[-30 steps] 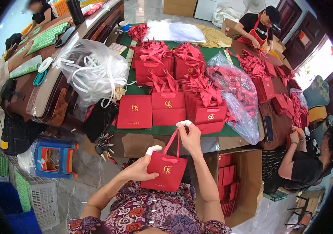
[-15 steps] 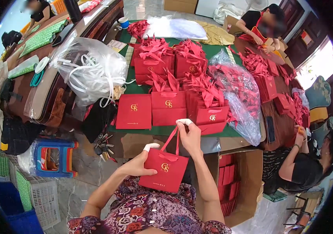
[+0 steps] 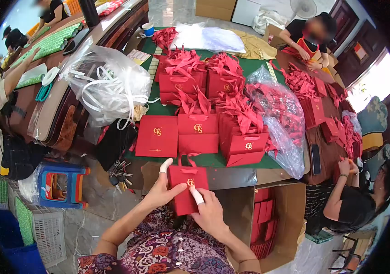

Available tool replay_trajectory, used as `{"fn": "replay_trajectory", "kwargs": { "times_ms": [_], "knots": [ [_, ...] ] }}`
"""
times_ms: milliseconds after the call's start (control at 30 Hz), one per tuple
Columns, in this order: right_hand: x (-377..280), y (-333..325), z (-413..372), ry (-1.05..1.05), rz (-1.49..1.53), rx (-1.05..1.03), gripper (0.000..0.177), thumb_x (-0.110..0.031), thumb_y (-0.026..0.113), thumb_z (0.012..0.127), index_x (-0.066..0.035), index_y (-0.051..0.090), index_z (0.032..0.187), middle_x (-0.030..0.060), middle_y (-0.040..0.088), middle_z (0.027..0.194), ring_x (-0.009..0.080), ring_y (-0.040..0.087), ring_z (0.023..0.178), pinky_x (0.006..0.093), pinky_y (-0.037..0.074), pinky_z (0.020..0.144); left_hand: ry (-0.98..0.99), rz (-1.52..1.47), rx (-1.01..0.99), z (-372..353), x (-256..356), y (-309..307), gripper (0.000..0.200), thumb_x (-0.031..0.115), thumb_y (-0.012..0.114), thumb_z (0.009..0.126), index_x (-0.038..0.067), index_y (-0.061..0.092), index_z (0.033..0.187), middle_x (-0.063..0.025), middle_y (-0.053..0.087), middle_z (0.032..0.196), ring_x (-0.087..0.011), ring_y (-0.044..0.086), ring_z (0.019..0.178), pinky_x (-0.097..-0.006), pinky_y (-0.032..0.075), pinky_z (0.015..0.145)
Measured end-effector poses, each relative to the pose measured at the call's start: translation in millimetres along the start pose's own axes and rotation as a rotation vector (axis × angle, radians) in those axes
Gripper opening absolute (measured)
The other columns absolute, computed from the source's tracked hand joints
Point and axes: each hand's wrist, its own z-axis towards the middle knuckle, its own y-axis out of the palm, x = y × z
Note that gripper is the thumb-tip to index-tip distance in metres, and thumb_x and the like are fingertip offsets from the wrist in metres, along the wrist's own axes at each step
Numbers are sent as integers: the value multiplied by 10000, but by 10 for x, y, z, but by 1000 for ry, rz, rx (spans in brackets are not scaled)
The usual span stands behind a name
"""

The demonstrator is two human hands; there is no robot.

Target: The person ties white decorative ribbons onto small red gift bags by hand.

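Observation:
A small red gift bag (image 3: 183, 203) with gold lettering is held upright in front of my body. My left hand (image 3: 159, 191) grips its left side, thumb across the front, a white cover on one finger. My right hand (image 3: 209, 208) holds the lower right side, a white-covered finger lying on the front near the logo. The bag's red ribbon handle (image 3: 186, 159) stands up from its top. Just beyond, on the green table mat (image 3: 195, 160), are a flat red bag (image 3: 157, 136) and groups of red bags (image 3: 198, 132) with ribbons.
A plastic bag of white ribbon (image 3: 108, 86) lies left, clear plastic with red ribbons (image 3: 279, 109) right. A cardboard box (image 3: 288, 223) of red bags stands below the table edge. Keys (image 3: 121, 173) hang at the left. People work at the right and far left; a phone (image 3: 316, 159) lies right.
My right hand has let go of the ribbon handle and moved down onto the bag's right side. The bag has turned more upright and shifted slightly left and up.

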Motion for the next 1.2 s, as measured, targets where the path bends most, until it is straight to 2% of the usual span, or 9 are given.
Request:
{"fn": "replay_trajectory", "kwargs": {
  "times_ms": [67,167,300,367,633,700,767,967,1200],
  "knots": [
    [41,88,-14,6,-8,99,582,-111,760,806,-20,545,1339,150,559,1228,324,580,1092,405,485,908,-74,-172,-58,-18,280,47,921,44,653,923,47,-28,1543,-171,545,1303,-192,563,1151,-338,480,960],
    [181,301,-4,277,714,435,296,-61,615,942,31,613,1224,141,640,1176,238,643,1040,309,477,908,-51,-313,-108,-8,311,109,908,57,633,939,69,-29,1559,-180,586,1278,-202,616,1071,-332,521,852],
    [288,573,2,538,1280,525,299,-110,578,993,9,573,1268,78,623,1219,175,609,1082,305,479,930,232,443,-37,3,314,251,813,200,811,796,34,385,1469,-147,584,1292,-286,580,1118,-369,482,953],
    [287,668,-37,702,1594,542,353,-150,561,1015,-4,512,1333,64,606,1247,144,580,1119,310,479,951,394,855,-161,30,160,283,841,298,837,749,32,434,1438,-159,544,1319,-351,508,1204,-425,430,1027],
    [711,736,-465,805,1243,247,292,-179,566,1013,-35,522,1263,76,610,1185,162,611,1015,301,519,857,340,1115,-375,-18,-231,270,896,279,854,660,51,454,1429,-179,333,1501,-411,318,1364,-514,338,1111],
    [1071,976,-694,676,686,677,303,-136,619,968,-43,517,1238,27,583,1023,130,577,883,267,490,702,338,1160,-389,-5,-234,240,868,210,826,667,52,445,1431,-192,322,1505,-417,318,1363,-513,336,1115],
    [1146,560,-582,616,541,814,219,-97,624,952,-43,547,1149,27,549,947,117,540,839,259,453,694,339,1149,-399,8,-229,220,844,162,791,676,51,435,1433,-192,319,1510,-424,316,1364,-510,334,1119],
    [1916,-307,-126,450,49,921,165,-56,618,914,18,602,1061,186,576,975,353,578,898,420,470,804,325,1172,-389,24,-211,208,812,109,747,678,47,448,1430,-191,319,1517,-425,303,1380,-502,327,1132],
    [2447,-600,142,599,-203,908,228,-113,651,906,15,608,1090,208,567,968,402,578,888,465,462,775,310,1223,-344,-29,-259,166,820,93,732,673,51,439,1438,-192,329,1510,-429,305,1379,-511,316,1141]
  ]
}}
